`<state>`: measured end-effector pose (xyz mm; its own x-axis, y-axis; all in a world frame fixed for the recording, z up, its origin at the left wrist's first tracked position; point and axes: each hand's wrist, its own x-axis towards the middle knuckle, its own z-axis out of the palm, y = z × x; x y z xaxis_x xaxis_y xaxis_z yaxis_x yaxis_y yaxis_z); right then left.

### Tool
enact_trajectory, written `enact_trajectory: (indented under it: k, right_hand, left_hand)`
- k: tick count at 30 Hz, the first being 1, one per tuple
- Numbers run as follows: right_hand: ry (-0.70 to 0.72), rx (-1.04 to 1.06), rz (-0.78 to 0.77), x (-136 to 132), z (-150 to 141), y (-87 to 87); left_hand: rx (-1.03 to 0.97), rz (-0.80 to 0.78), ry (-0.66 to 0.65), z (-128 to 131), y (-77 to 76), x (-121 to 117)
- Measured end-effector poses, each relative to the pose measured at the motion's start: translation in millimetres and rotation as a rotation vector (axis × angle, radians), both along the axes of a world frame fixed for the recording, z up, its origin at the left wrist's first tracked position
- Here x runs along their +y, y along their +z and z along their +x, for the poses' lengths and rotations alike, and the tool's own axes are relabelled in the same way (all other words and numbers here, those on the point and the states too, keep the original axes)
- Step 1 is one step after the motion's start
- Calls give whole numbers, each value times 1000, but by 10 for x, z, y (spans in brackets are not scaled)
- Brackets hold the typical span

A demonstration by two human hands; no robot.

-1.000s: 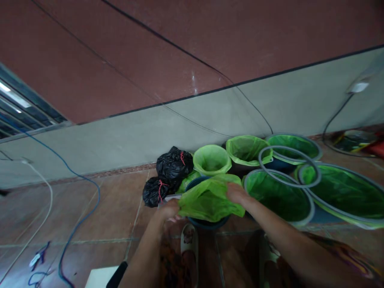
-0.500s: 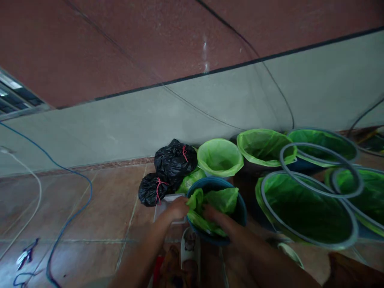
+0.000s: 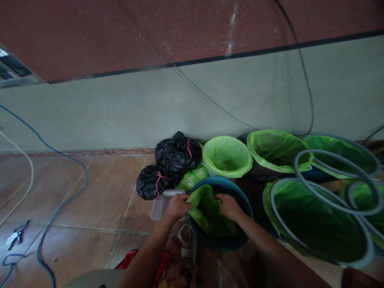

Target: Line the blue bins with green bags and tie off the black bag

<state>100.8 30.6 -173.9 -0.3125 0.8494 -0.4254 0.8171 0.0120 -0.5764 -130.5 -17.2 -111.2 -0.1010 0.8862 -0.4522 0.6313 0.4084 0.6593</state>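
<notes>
A green plastic bag hangs partly opened inside a blue bucket on the tiled floor. My left hand pinches the bag's edge at the bucket's left rim. Opposite it, my right hand grips the bag's other side, inside the bucket's mouth. Between the two hands the bag's mouth gapes. The bucket's bottom is hidden by the bag. Close to my left hand lies a translucent plastic container.
Several green-lined bins stand along the wall, including a small bin and a large bin with grey rings. Tied black bags sit behind the container. A blue hose crosses the floor at left, near keys.
The crumpled green bag has been spread wider in the bucket. My right hand has moved up and right, pulling its side of the bag. The camera view has shifted slightly.
</notes>
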Motion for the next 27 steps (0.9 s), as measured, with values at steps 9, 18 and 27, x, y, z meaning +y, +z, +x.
enact_trajectory:
  k: [9,18,27]
  right_hand:
    - [-725,141,322,-13,890,357]
    - [-255,-298,242,267,1092,328]
    - [-103,-245,258,508,660,736]
  left_hand:
    - [106,49,93,-142,-46,-50]
    - [379,-20,-41,-98,184,162]
    - [504,110,-293,367,337,519]
